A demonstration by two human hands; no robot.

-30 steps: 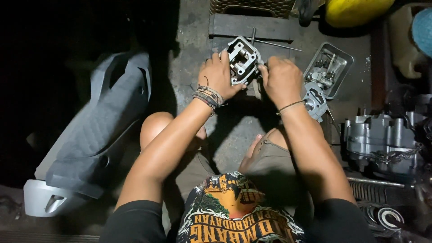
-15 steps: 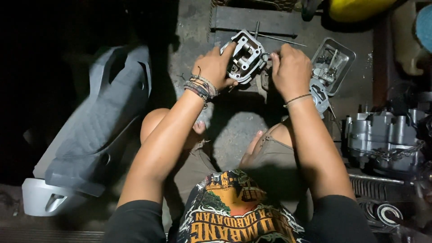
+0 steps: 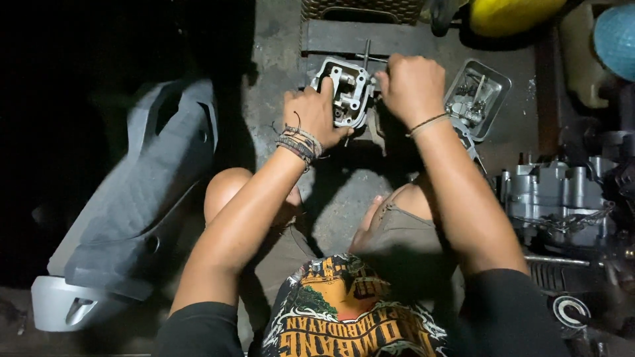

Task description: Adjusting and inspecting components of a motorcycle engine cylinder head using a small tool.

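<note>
A grey metal engine cylinder head (image 3: 348,89) rests on the concrete floor in front of me. My left hand (image 3: 313,116) grips its left side, with the forefinger lying over the top edge. My right hand (image 3: 411,84) is closed in a fist at the part's right side, around a thin metal T-handled tool (image 3: 366,57) whose bar sticks out above the part. Several cord bracelets circle my left wrist, and one thin band circles the right.
A metal tray (image 3: 495,80) with small parts lies right of my right hand. An engine block (image 3: 555,198) stands at the right. A grey plastic body panel (image 3: 132,205) lies on the left. A dark crate (image 3: 360,10) and a yellow object (image 3: 509,13) sit beyond.
Both hands and the cylinder head have stayed together on the floor. My right hand has closed tighter against the part's right side, and the part has turned slightly.
</note>
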